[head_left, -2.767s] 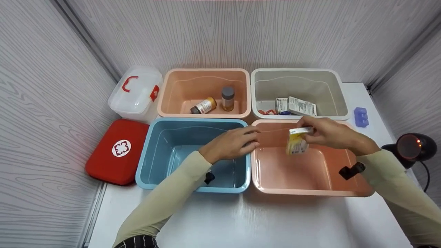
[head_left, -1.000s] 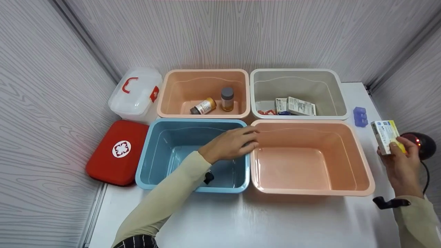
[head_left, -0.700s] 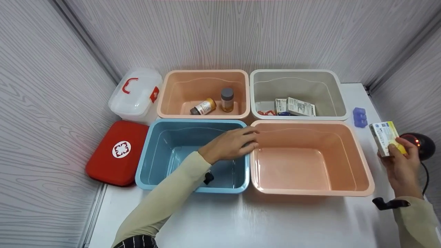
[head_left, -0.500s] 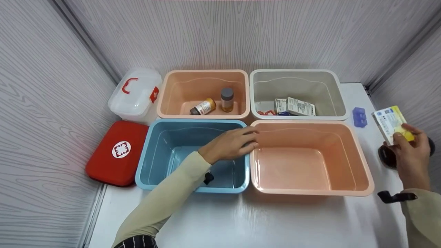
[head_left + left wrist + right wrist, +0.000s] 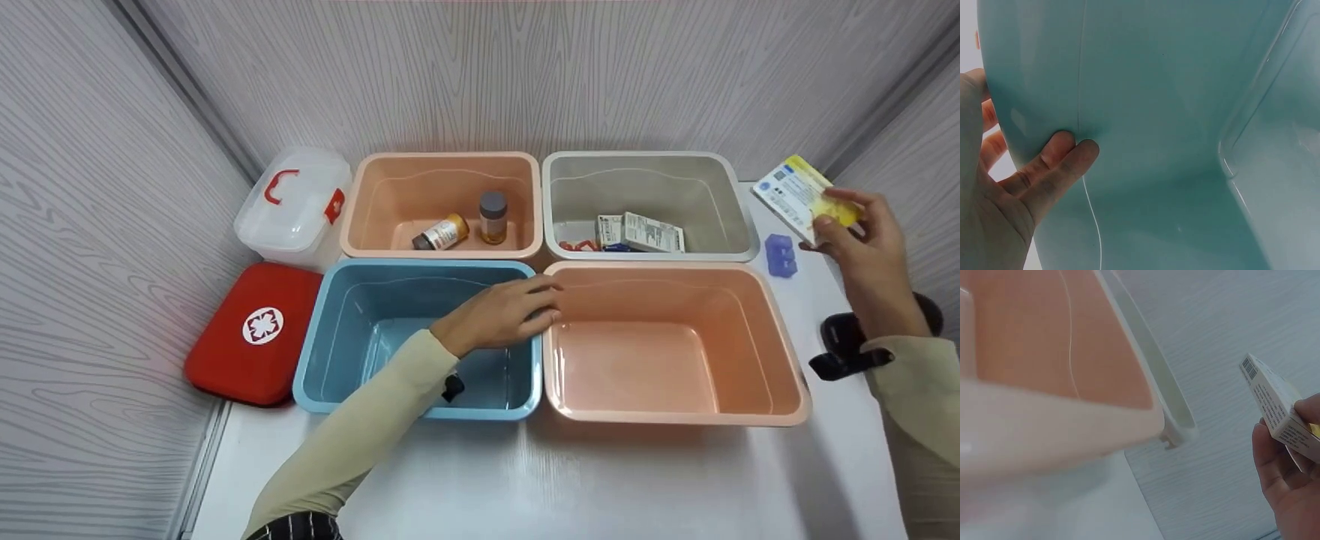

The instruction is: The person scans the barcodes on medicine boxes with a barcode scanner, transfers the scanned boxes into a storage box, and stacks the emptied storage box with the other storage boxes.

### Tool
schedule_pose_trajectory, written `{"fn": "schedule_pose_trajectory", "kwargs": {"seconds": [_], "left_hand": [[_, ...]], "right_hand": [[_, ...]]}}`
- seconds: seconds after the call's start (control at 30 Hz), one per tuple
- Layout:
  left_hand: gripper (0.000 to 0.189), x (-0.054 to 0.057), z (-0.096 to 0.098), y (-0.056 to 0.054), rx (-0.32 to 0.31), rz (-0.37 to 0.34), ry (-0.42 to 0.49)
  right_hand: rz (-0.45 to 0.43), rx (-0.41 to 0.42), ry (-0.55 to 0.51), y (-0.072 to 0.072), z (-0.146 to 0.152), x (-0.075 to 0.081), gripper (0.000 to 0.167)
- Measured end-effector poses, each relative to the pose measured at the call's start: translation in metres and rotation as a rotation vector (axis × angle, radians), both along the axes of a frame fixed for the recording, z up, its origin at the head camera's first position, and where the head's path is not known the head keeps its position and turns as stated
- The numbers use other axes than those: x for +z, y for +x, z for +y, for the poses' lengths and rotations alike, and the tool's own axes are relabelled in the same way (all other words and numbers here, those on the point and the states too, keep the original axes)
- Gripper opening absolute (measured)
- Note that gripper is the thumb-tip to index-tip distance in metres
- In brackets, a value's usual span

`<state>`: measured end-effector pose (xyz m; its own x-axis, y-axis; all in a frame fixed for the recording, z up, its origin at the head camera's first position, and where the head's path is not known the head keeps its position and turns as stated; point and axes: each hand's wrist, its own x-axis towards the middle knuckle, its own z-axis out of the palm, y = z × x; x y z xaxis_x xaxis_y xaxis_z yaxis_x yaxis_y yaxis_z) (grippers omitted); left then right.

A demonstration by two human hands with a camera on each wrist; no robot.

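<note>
My right hand [image 5: 870, 247] holds a white and yellow medicine box [image 5: 791, 196] between thumb and fingers, raised at the far right corner of the table. In the right wrist view the box [image 5: 1272, 396] shows a barcode and small print on its narrow sides. My left hand [image 5: 499, 313] grips the right rim of the blue basin [image 5: 311, 352], where it meets the front pink basin [image 5: 637, 367]. The left wrist view has the left hand [image 5: 1010, 197] with thumb and fingers on both sides of the basin wall.
A back pink basin [image 5: 442, 161] holds two bottles [image 5: 493, 217]; a grey basin [image 5: 645, 169] holds medicine boxes [image 5: 654, 234]. A purple pill case [image 5: 781, 256] lies below the raised box. A black scanner [image 5: 928, 313] stands partly behind the right wrist. A red first-aid case [image 5: 259, 322] and clear box [image 5: 296, 202] stand left.
My right hand has carried the medicine box from over the front pink basin to the scanner, then away toward the back right corner. The left hand has stayed on the rim.
</note>
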<state>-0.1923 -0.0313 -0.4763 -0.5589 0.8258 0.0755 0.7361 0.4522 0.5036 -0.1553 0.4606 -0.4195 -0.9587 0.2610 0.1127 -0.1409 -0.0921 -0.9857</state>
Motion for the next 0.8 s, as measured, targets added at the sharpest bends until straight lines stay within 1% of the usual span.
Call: {"fn": "schedule_pose_trajectory", "kwargs": {"seconds": [0.13, 0.3, 0.33, 0.43, 0.57, 0.6, 0.7, 0.8], "left_hand": [[0.04, 0.0, 0.0, 0.0, 0.0, -0.006, -0.004], [0.044, 0.0, 0.0, 0.0, 0.001, -0.01, -0.017], [0.044, 0.0, 0.0, 0.0, 0.001, -0.011, -0.017], [0.045, 0.0, 0.0, 0.0, 0.002, -0.01, -0.023], [0.045, 0.001, 0.0, 0.0, 0.002, -0.008, -0.032], [0.045, 0.001, 0.0, -0.001, 0.0, -0.007, -0.031], [0.044, 0.0, -0.001, -0.001, -0.009, 0.001, -0.021], [0.041, 0.0, -0.002, -0.001, -0.015, 0.012, -0.009]], "right_hand": [[0.029, 0.075, 0.071, -0.022, -0.018, 0.008, 0.04], [0.001, 0.128, 0.217, -0.047, -0.04, 0.009, 0.033], [-0.007, 0.138, 0.241, -0.051, -0.044, 0.008, 0.033], [-0.037, 0.171, 0.362, -0.062, -0.055, 0.002, 0.032], [-0.125, 0.255, 0.551, -0.073, -0.065, -0.01, 0.033], [-0.153, 0.281, 0.585, -0.075, -0.067, -0.014, 0.034], [-0.217, 0.342, 0.628, -0.082, -0.074, -0.022, 0.038], [-0.26, 0.376, 0.622, -0.089, -0.083, -0.028, 0.04]]}}
